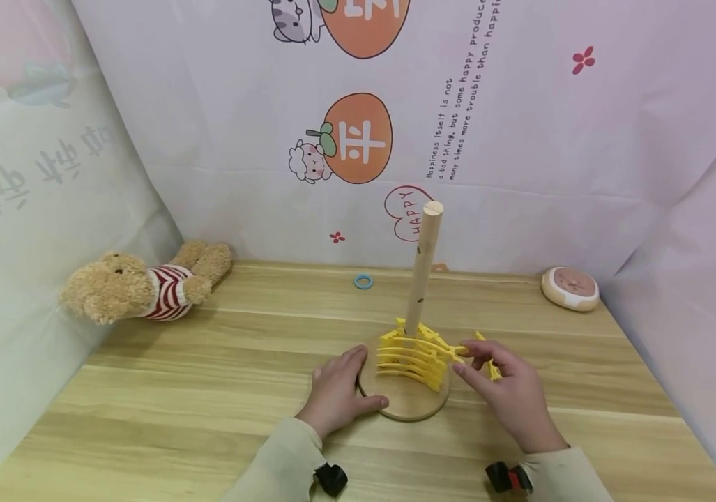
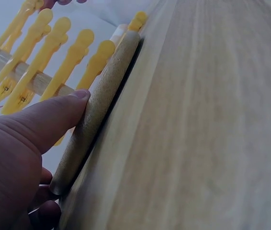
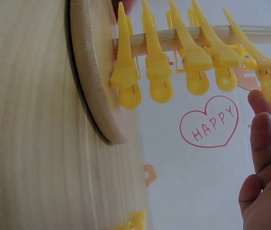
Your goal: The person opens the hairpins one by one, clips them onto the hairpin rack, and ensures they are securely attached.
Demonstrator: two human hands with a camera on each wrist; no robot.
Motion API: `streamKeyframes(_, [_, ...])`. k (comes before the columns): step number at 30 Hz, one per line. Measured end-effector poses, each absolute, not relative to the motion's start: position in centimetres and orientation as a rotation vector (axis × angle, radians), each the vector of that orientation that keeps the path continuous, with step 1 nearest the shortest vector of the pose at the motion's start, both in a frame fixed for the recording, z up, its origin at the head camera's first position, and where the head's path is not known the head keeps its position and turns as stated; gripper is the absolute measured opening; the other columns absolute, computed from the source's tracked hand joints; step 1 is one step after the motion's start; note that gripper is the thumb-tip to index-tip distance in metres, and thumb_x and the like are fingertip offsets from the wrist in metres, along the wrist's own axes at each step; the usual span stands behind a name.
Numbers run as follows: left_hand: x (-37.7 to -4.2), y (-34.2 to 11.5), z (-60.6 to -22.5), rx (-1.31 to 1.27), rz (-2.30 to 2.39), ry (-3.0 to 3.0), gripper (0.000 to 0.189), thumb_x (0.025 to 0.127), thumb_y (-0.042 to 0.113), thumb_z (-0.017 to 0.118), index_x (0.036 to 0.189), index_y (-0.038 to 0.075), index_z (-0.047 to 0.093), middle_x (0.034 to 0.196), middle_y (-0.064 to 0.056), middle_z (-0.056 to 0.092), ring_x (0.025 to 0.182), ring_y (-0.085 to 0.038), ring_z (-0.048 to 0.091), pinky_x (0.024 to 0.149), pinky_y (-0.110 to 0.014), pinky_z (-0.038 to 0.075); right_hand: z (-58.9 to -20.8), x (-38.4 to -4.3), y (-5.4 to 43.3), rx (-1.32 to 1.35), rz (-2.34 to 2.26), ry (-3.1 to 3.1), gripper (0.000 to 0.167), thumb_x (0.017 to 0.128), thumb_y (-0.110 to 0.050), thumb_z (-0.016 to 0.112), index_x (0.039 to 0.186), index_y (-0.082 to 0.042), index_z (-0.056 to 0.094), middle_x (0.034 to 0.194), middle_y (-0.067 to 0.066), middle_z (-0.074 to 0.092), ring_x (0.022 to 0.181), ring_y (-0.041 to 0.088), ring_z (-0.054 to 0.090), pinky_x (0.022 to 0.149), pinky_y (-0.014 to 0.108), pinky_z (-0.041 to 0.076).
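Observation:
A wooden stand has a round base [image 1: 404,410] and an upright dowel [image 1: 423,279]. Several yellow hair clips [image 3: 158,72] are clamped around the dowel in a stack just above the base. My left hand [image 1: 337,392] holds the base's left rim, thumb over the top and fingers at the edge. With thumb and fingers, my right hand [image 1: 514,397] pinches the handle end of the uppermost hair clip [image 3: 269,86], whose long prong crosses the dowel. More yellow clips [image 1: 494,371] lie on the table beyond the right hand, partly hidden by it.
A blue ring [image 1: 363,281] lies near the table's back edge. A teddy bear [image 1: 144,286] in a striped shirt lies at the back left. At the back right sits a round beige-and-pink object [image 1: 571,288]. Printed cloth [image 1: 238,139] hangs behind and at both sides.

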State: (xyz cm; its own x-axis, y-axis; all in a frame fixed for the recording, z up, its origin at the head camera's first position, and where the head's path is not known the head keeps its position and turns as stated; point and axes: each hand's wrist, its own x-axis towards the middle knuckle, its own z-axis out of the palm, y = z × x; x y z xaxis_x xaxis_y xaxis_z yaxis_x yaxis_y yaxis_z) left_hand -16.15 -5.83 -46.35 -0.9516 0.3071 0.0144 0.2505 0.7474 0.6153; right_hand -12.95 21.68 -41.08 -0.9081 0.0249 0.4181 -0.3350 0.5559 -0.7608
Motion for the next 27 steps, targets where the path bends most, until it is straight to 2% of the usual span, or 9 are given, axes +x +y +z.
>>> streamKeyframes(8, [-16.1, -5.9, -46.3, 0.464, 0.973, 2.858, 0.095, 0.078, 0.053, 0.081, 0.151, 0.007, 0.043, 0.158, -0.009, 0.039, 0.139, -0.037, 0.039, 0.103, -0.056, 0.027, -40.9, -13.3, 21.3, 0.243, 1.281, -2.454, 0.023, 0.087, -0.021, 0.081, 0.109, -0.015, 0.074, 0.090, -0.004, 0.069, 0.083, 0.008, 0.058, 0.058, 0.026, 0.042])
streamKeyframes(16, [-16.2, -5.7, -46.4, 0.470, 0.953, 2.860, 0.095, 0.079, 0.055, 0.080, 0.152, 0.008, 0.043, 0.159, -0.008, 0.038, 0.139, -0.036, 0.040, 0.103, -0.056, 0.026, -40.6, -13.6, 20.7, 0.282, 1.358, -2.462, 0.024, 0.088, -0.021, 0.080, 0.110, -0.014, 0.074, 0.094, 0.001, 0.068, 0.084, 0.010, 0.057, 0.042, 0.025, 0.039])
streamKeyframes(19, [-16.3, -5.7, -46.4, 0.474, 0.947, 2.861, 0.095, 0.079, 0.056, 0.080, 0.152, 0.008, 0.043, 0.159, -0.008, 0.038, 0.139, -0.036, 0.040, 0.103, -0.057, 0.027, -40.5, -13.7, 20.6, 0.285, 1.364, -2.470, 0.026, 0.089, -0.022, 0.079, 0.112, -0.012, 0.073, 0.095, 0.001, 0.068, 0.086, 0.011, 0.056, 0.043, 0.026, 0.040])
streamKeyframes(27, [-16.3, -5.8, -46.3, 0.468, 0.947, 2.851, 0.095, 0.079, 0.057, 0.079, 0.153, 0.008, 0.042, 0.159, -0.006, 0.037, 0.140, -0.034, 0.039, 0.100, -0.054, 0.028, -40.5, -14.0, 20.4, 0.304, 1.300, -2.509, 0.028, 0.089, -0.025, 0.078, 0.115, -0.013, 0.074, 0.093, -0.001, 0.065, 0.079, 0.013, 0.053, 0.043, 0.025, 0.039])
